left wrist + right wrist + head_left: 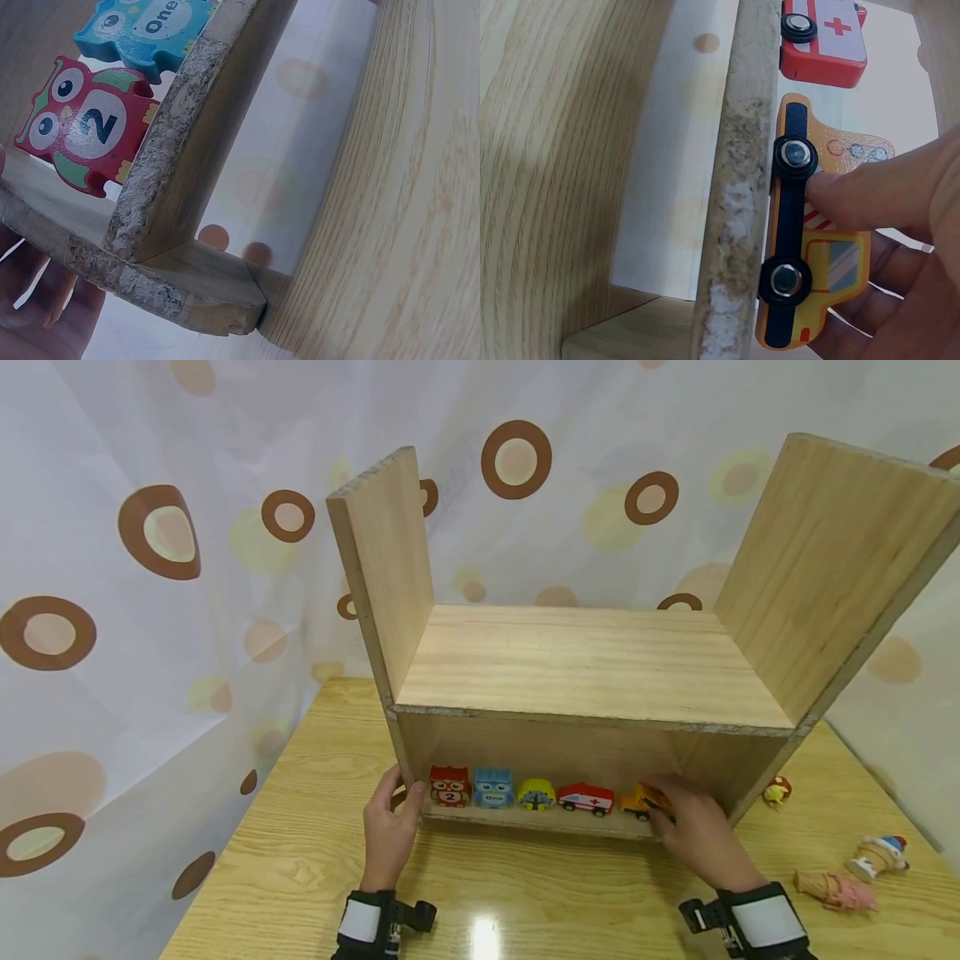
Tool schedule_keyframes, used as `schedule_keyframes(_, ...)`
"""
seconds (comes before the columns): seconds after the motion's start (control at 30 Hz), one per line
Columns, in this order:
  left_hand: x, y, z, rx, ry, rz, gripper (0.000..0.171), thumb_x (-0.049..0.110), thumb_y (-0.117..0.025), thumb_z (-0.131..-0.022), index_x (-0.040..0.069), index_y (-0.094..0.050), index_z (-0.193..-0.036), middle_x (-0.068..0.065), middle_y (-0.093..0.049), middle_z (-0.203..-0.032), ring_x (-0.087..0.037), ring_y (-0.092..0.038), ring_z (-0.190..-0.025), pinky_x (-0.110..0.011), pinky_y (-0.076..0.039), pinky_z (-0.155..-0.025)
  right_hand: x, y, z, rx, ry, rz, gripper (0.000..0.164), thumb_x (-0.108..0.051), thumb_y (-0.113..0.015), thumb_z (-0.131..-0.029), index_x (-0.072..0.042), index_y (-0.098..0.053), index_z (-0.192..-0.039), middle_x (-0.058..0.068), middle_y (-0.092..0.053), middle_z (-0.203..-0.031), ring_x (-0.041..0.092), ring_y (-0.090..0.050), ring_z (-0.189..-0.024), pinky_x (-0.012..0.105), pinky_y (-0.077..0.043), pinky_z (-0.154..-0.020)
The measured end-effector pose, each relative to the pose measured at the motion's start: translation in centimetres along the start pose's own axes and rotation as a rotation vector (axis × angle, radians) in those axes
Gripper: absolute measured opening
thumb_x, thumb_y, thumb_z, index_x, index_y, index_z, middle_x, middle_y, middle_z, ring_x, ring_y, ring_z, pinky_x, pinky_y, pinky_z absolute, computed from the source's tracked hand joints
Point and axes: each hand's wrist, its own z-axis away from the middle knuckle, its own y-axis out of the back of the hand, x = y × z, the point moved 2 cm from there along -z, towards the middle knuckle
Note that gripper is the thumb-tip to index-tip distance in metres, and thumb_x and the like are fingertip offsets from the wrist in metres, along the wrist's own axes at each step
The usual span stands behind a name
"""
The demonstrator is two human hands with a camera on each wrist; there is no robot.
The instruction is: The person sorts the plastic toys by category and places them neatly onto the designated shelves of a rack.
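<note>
A dotted cloth (450,552) hangs behind the table (540,893), whose near edge is out of the head view. On the table stands a wooden shelf (592,660), its upper bay open at top and front; the right panel runs to the picture's edge. Beneath the lower board, a slot shows above the table in both wrist views.

The right hand (697,831) reaches into the lower bay near the right panel, thumb and fingers pinching the truck (789,217) at the right end of the toy row, just behind the board's front edge. The left hand (392,835) grips the left panel, thumb at its front edge, bent fingers outside; its own wrist view cuts off the thumb.

Left of the truck, with narrow gaps, stand the ambulance (585,797), tree (537,795), blue owl (493,787) and red owl (450,787); open room lies above them. Outside, to the shelf's right, lie an ice cream (836,892), a capped figure (877,857) and a small red toy (777,791), too small to identify. The right hand hides part of the truck; whether its wheels touch the board I cannot tell.
</note>
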Motion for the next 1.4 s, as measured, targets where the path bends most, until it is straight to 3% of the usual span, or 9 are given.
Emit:
schedule_keyframes(0.3, -0.1, -0.1, 0.1, 0.013, -0.01, -0.033, 0.04, 0.019, -0.061, -0.099, 0.016, -0.058, -0.138, -0.006, -0.064, -0.134, -0.017, -0.059, -0.12, -0.034, -0.052, -0.097, -0.2, 0.3, 0.3, 0.026, -0.022, 0.014, 0.04, 0.004, -0.071, -0.082, 0.005, -0.063, -0.121, 0.026, -0.065, -0.117, 0.042, -0.063, -0.105, 0.056, -0.053, -0.082)
schedule_keyframes(0.4, -0.1, -0.2, 0.3, 0.003, -0.008, -0.034, 0.04, 0.019, -0.061, -0.099, 0.016, -0.058, -0.138, -0.007, -0.064, -0.134, -0.02, -0.059, -0.121, -0.033, -0.052, -0.096, -0.6, 1.0, 0.8, 0.139, 0.011, 0.026, 0.041, 0.005, -0.074, -0.078, 0.004, -0.064, -0.118, 0.026, -0.065, -0.115, 0.045, -0.059, -0.106, 0.06, -0.048, -0.084)
schedule_keyframes(0.5, -0.1, -0.2, 0.5, -0.002, -0.008, -0.029, 0.039, 0.018, -0.06, -0.099, 0.015, -0.058, -0.138, -0.007, -0.064, -0.134, -0.02, -0.059, -0.121, -0.032, -0.052, -0.096, -1.3, 2.3, 1.3, 0.312, 0.097, 0.019, 0.039, 0.01, -0.075, -0.072, 0.005, -0.067, -0.11, 0.025, -0.066, -0.109, 0.044, -0.058, -0.102, 0.055, -0.044, -0.085)
schedule_keyframes(0.63, -0.2, -0.3, 0.4, 0.005, -0.01, -0.024, 0.039, 0.018, -0.061, -0.099, 0.016, -0.058, -0.138, -0.006, -0.064, -0.134, -0.014, -0.058, -0.119, -0.031, -0.052, -0.096, -2.3, 4.2, 2.2, 0.464, 0.187, -0.009, 0.036, 0.015, -0.072, -0.07, 0.004, -0.069, -0.104, 0.02, -0.067, -0.103, 0.028, -0.057, -0.099, 0.033, -0.04, -0.088)
schedule_keyframes(0.8, -0.2, -0.2, 0.1, 0.016, -0.009, -0.026, 0.04, 0.019, -0.063, -0.098, 0.018, -0.059, -0.137, -0.004, -0.064, -0.134, -0.007, -0.057, -0.118, -0.029, -0.051, -0.096, -2.7, 6.4, 3.4, 0.56, 0.218, -0.073, 0.019, 0.007, -0.062, -0.088, 0.004, -0.071, -0.104, 0.018, -0.066, -0.103, -0.006, -0.05, -0.104, 0.013, -0.037, -0.089)
schedule_keyframes(0.9, -0.2, -0.2, 0.0, 0.016, -0.009, -0.027, 0.04, 0.019, -0.063, -0.098, 0.018, -0.059, -0.137, -0.004, -0.064, -0.134, -0.009, -0.057, -0.119, -0.03, -0.051, -0.096, -2.4, 7.6, 4.1, 0.589, 0.188, -0.102, 0.017, -0.003, -0.057, -0.096, 0.005, -0.071, -0.102, 0.007, -0.067, -0.104, -0.016, -0.047, -0.105, 0.007, -0.036, -0.089)
schedule_keyframes(1.03, 0.0, -0.1, 0.0, 0.009, -0.015, -0.03, 0.04, 0.018, -0.062, -0.099, 0.017, -0.058, -0.138, -0.006, -0.064, -0.135, -0.015, -0.058, -0.121, -0.033, -0.052, -0.096, -1.9, 8.5, 4.8, 0.64, 0.143, -0.108, 0.016, -0.002, -0.059, -0.094, 0.005, -0.073, -0.095, -0.005, -0.067, -0.098, -0.021, -0.049, -0.099, 0.001, -0.036, -0.087)
schedule_keyframes(1.23, 0.0, 0.0, 0.0, 0.01, -0.021, -0.024, 0.039, 0.017, -0.061, -0.099, 0.017, -0.058, -0.138, -0.006, -0.064, -0.134, -0.013, -0.057, -0.119, -0.034, -0.052, -0.096, -0.9, 9.3, 5.6, 0.695, 0.124, -0.072, 0.025, -0.01, -0.057, -0.096, 0.009, -0.072, -0.09, -0.006, -0.068, -0.092, -0.025, -0.049, -0.103, -0.001, -0.035, -0.09)
schedule_keyframes(1.4, -0.1, 0.0, 0.0, 0.009, -0.022, -0.016, 0.039, 0.017, -0.061, -0.099, 0.017, -0.058, -0.138, -0.006, -0.064, -0.134, -0.01, -0.057, -0.119, -0.033, -0.052, -0.096, 1.2, 10.0, 6.4, 0.676, 0.037, -0.011, 0.017, -0.003, -0.059, -0.093, 0.008, -0.072, -0.093, -0.033, -0.055, -0.102, -0.029, -0.041, -0.096, -0.002, -0.033, -0.083)
